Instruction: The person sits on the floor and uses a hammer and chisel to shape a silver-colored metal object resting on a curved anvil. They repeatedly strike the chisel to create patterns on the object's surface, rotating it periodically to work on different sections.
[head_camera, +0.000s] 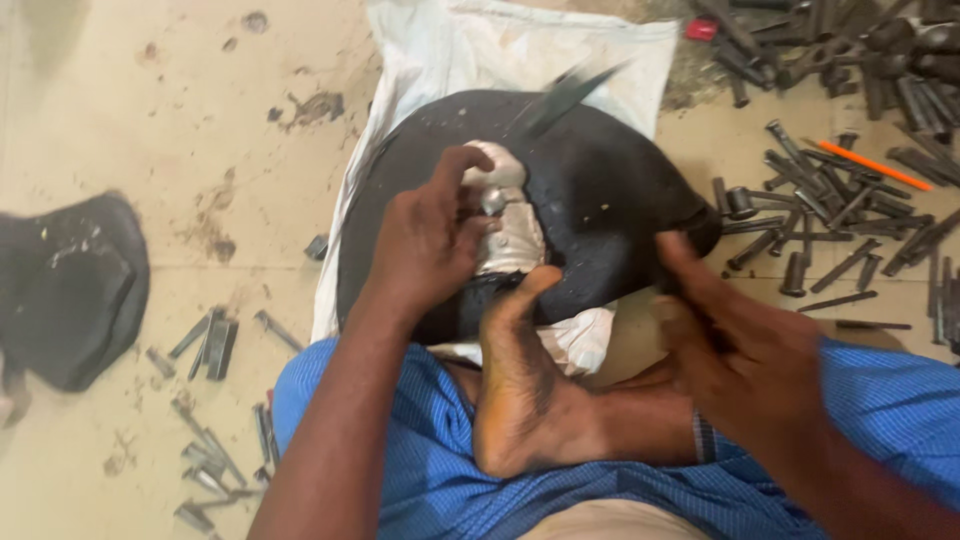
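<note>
Though foot-pinned, metal piece (508, 222) under left hand (425, 240)

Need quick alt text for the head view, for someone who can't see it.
A seated person's left hand presses a silvery metal piece onto a black rounded block, a bare foot bracing it. The right hand is blurred; dark metal rods litter the floor.

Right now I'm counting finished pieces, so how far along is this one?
Done: many dark metal pieces lie scattered on the floor. In hand: the left hand steadies a silvery piece on the black block, braced by a foot; the right hand is blurred. What's left: cannot tell.
</note>
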